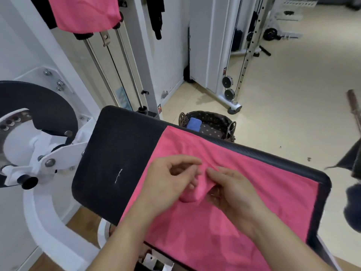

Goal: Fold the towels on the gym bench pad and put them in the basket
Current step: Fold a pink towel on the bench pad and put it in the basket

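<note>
Bare black counter (109, 153) lies left of the pink towel (254, 192); left hand (166, 178) and right hand (232, 190) both pinch its bunched middle.

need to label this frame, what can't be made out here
Head view:
- Basket: near side hidden behind the bench pad; only a blue towel shows inside.
- Pink towel: its bunched middle is covered by the left hand and right hand pinching it.
- Dark shape at right: blurred, cut off by the edge.
- Hanging pink cloth: top cut off.
</note>
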{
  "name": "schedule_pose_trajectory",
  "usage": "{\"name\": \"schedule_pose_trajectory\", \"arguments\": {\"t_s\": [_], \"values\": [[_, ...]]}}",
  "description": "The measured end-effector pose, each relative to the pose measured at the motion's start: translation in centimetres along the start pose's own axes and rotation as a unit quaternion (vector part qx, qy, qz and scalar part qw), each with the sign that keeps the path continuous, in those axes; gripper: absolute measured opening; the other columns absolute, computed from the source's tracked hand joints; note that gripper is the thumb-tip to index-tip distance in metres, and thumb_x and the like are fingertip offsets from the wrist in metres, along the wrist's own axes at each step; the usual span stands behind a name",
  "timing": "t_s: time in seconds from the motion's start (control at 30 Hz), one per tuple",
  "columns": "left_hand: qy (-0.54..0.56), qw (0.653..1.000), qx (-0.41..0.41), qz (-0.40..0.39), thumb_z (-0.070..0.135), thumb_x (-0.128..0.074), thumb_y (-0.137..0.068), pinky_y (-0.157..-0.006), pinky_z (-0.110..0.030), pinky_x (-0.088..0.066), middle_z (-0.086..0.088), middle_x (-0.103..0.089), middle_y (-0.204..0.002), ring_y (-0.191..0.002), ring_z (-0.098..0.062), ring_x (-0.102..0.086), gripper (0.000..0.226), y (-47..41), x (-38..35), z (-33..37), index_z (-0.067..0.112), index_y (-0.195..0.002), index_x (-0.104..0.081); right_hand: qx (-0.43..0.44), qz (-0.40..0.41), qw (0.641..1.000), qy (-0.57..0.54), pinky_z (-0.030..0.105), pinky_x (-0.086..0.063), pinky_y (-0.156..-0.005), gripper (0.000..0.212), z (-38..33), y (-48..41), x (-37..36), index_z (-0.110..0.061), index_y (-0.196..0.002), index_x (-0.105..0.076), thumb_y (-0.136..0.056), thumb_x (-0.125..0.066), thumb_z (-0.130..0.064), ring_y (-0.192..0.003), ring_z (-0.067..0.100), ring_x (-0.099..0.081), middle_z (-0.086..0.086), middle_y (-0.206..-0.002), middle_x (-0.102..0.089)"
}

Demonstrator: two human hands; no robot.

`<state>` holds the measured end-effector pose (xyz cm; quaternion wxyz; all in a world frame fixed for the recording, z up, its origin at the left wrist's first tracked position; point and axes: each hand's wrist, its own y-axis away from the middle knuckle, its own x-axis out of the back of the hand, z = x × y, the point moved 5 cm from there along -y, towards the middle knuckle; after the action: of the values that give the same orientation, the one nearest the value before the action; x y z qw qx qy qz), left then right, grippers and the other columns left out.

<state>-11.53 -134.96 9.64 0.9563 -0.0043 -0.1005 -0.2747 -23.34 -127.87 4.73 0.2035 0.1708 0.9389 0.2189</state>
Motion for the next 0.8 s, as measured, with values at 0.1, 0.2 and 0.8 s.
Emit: {"name": "schedule_pose_trajectory", "arguments": {"t_s": [0.1, 0.2, 0.8], "values": [[-0.204, 0.965, -0.157, -0.045, -0.006, -0.061, -0.078, -0.063, -0.013, -0.043, 0.012, -0.07, -0.094, -0.067, 0.0, -0.054, 0.044, -1.2, -0.3, 2.1, 0.027, -0.105, -0.072, 0.078, 0.009, 0.996, 0.049, 0.038, -0.04, -0.07, 0.02, -0.4, 0.6, 0.5, 0.004, -0.088, -0.065, -0.095, -0.057, -0.012, -0.072, 0.025, -0.049, 0.018, -0.079, -0.057], [-0.432, 0.874, -0.149, -0.165, 0.014, -0.05, -0.071, -0.076, -0.017, -0.046, 0.02, -0.064, -0.104, -0.084, 0.007, -0.052, 0.048, -3.5, -1.2, 1.7, 0.036, -0.11, -0.066, 0.146, 0.019, 0.986, 0.074, 0.035, -0.048, -0.069, 0.015, -1.8, 1.9, 1.2, 0.002, -0.093, -0.07, -0.094, -0.059, -0.008, -0.074, 0.021, -0.056, 0.013, -0.08, -0.065], [-0.561, 0.808, -0.158, -0.091, 0.026, -0.056, -0.082, -0.073, -0.034, -0.048, 0.011, -0.058, -0.091, -0.092, -0.016, -0.059, 0.015, -10.2, -1.6, 1.5, 0.03, -0.093, -0.064, 0.204, 0.39, 0.747, 0.499, 0.033, -0.042, -0.063, 0.014, -3.2, 7.3, 13.7, -0.019, -0.096, -0.061, -0.095, -0.052, -0.03, -0.078, 0.025, -0.06, -0.001, -0.085, -0.066]]}}
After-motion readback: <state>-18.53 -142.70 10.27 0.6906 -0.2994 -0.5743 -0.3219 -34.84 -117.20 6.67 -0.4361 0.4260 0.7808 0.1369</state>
